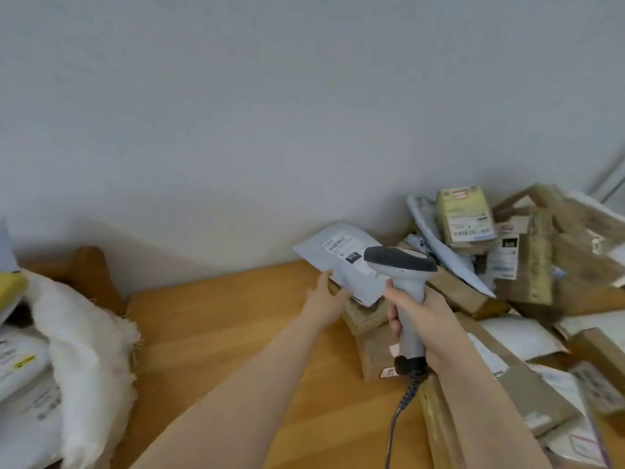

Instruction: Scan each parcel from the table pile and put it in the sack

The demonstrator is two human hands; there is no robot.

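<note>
Parcel in hand: your left hand [324, 299] pinches a grey mailer [341, 262] by its near left edge, thumb on top, and holds it tilted above the table [236, 333], at the left fringe of the pile [527, 265]. Your right hand [422, 319] is wrapped round the handle of the scanner [407, 286]. Its dark head sits over the right end of the mailer's label; whether it touches the mailer cannot be told. The cable [402, 404] drops from the handle's base across the near edge of the pile.

Boxes and bags crowd the table's right side, up against the wall [304, 113]. To your left lies a broad strip of bare wood, running to the table's left edge. The white sack [91, 340] stands just beyond that edge, its frayed mouth open toward you, with bagged parcels [20, 360] showing at its far side.
</note>
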